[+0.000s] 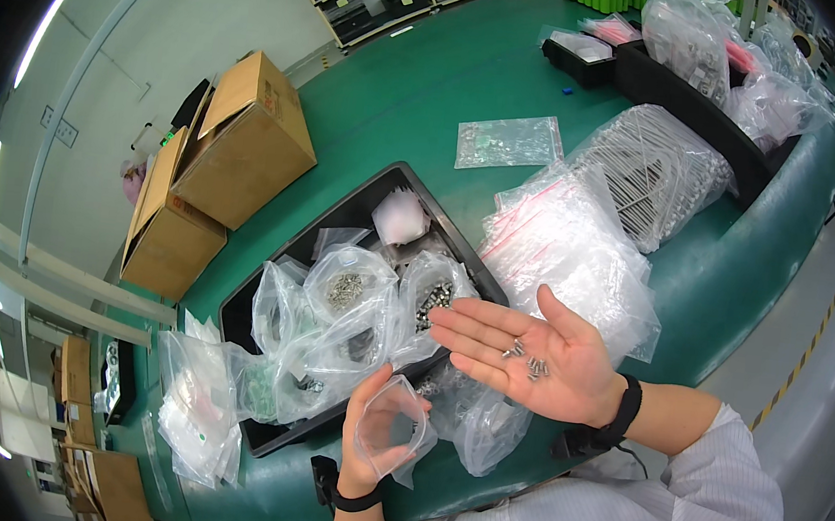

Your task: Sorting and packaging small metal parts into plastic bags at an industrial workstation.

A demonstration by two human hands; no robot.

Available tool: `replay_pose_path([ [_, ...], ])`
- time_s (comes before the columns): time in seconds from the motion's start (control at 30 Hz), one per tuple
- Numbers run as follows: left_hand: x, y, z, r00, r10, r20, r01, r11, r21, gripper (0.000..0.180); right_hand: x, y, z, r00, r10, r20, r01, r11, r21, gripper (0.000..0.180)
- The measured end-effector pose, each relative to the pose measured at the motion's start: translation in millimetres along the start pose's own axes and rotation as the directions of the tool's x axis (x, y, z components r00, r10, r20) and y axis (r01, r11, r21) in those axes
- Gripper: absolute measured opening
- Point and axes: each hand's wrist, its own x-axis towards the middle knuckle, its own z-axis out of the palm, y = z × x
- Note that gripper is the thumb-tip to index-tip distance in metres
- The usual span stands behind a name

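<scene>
My right hand (567,375) is palm up with its fingers stretched out flat. A few small silvery screws (536,368) lie loose on that palm. My left hand (357,441) is wrapped round a small clear plastic bag (391,429), its mouth spread toward me. Small metal parts seem to be inside it, too blurred to tell. Just beyond both hands, a black tray (265,439) holds several open clear bags of metal hardware. One bag (344,294) contains small silvery pieces, and another bag (434,297) has darker, chunkier ones.
Stacked clear zip bags (568,265) lie right of the tray, beside a large bag of long metal rods (647,172). A flat bag (509,142) rests farther back. Cardboard boxes (248,144) stand at the left. Black bins (693,111) line the far right.
</scene>
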Motion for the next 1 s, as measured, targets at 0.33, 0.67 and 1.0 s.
replay_pose_path([
  [0.33,0,-3,0,1.0,0.02,0.0,-0.02,1.0,0.016,0.095,-2,1,0,1.0,0.001,0.013,-0.001,1.0,0.018,0.079],
  [0.67,0,1,3,1.0,0.031,0.001,-0.031,0.999,0.01,0.096,-1,-1,1,1.0,-0.013,-0.028,0.014,1.0,0.013,0.075],
  [1.0,-5,-6,17,0.989,0.109,-0.096,-0.081,0.961,0.263,0.09,27,6,38,0.981,-0.166,-0.102,0.151,0.978,-0.142,0.061],
])
